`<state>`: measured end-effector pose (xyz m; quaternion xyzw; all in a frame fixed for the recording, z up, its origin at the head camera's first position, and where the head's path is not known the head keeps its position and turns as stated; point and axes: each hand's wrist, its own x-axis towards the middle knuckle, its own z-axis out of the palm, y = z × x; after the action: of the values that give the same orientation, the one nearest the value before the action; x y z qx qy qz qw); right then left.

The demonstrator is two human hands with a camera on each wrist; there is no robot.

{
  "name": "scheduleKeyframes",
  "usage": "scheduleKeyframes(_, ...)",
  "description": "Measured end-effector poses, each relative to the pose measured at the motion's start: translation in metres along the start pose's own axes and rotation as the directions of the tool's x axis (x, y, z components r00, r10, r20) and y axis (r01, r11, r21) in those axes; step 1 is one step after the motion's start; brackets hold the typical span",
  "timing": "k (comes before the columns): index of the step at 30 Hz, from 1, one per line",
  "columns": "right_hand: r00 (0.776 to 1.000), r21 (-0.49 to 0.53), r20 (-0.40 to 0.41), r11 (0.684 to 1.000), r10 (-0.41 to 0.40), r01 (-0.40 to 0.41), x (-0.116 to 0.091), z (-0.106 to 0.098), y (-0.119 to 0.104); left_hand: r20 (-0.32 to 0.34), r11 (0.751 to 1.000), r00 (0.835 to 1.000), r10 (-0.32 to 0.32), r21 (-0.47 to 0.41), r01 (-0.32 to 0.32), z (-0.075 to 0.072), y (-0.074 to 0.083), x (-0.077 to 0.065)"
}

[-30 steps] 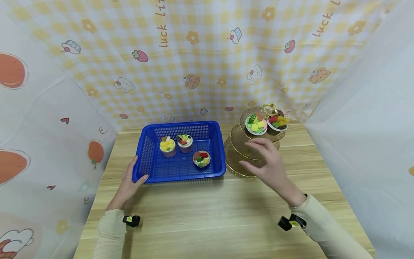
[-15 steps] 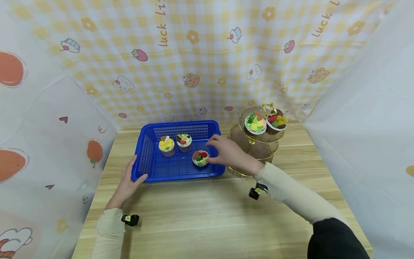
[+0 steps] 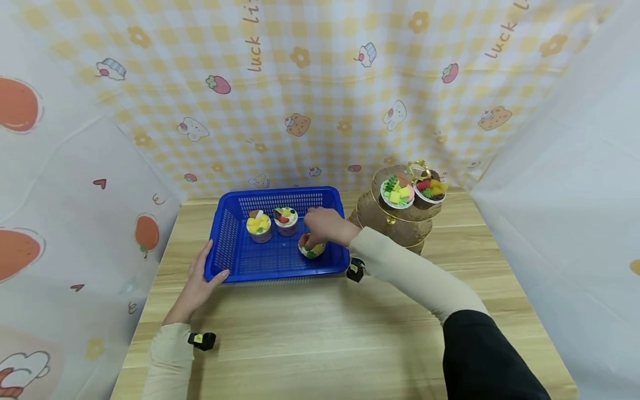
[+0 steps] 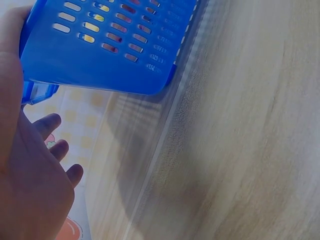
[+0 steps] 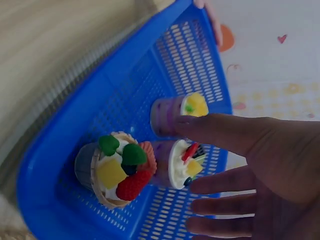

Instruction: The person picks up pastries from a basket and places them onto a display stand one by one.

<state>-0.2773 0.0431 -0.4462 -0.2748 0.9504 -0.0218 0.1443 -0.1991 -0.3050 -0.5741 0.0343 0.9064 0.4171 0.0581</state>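
My left hand [image 3: 197, 280] holds the front left corner of the blue plastic basket [image 3: 280, 274], thumb at the front rim and fingers along the left side. In the left wrist view several fingers [image 4: 59, 150] show below the basket corner. My right hand [image 3: 327, 225] reaches over the basket's right part, its thumb overlapping the toy dessert cup with strawberry and green leaves [image 5: 112, 172]. In the right wrist view its fingers are straight and apart from the thumb, with nothing between them. A yellow-topped dessert cup [image 3: 259, 226] and a cream-topped one [image 3: 286, 221] stand upright behind.
A gold-rimmed, tiered cake stand [image 3: 390, 220] stands right of the basket. On its top tier sit a green-and-yellow-topped cup [image 3: 397, 191] and a dark cup with red and yellow fruit [image 3: 430, 191]. The wooden table [image 3: 310, 339] ends at a checked curtain [image 3: 330, 94].
My right hand has moved left from in front of the cake stand, over the basket to the strawberry-topped dessert cup. My left hand stays at the basket corner.
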Motion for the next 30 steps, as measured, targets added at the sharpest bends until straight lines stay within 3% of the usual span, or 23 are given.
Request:
scheduleKeyframes(7,0.987,0.039,0.150,0.997,0.065,-0.072,0.021,0.000,0.000,-0.004,1.000,1.000,-0.005,0.000,0.005,0.000,-0.001,0.000)
scheduleKeyframes(13,0.965,-0.030,0.243,0.995,0.099,-0.095,0.035,0.001,0.001,-0.006,1.000,1.000,-0.011,-0.001,0.011,0.001,-0.001,-0.002)
scheduleKeyframes(20,0.912,-0.081,0.359,0.980,0.198,-0.180,0.047,0.006,0.003,0.000,1.000,1.000,-0.023,-0.002,0.023,0.002,0.002,-0.003)
scheduleKeyframes(24,0.891,-0.097,0.385,0.971,0.240,-0.220,0.053,0.010,0.004,-0.004,1.000,1.000,-0.019,-0.007,0.019,0.003,0.001,-0.003)
scheduleKeyframes(30,0.864,-0.038,0.429,0.961,0.262,-0.273,0.058,0.010,0.005,-0.006,1.000,1.000,-0.018,-0.016,0.017,0.003,0.000,-0.003)
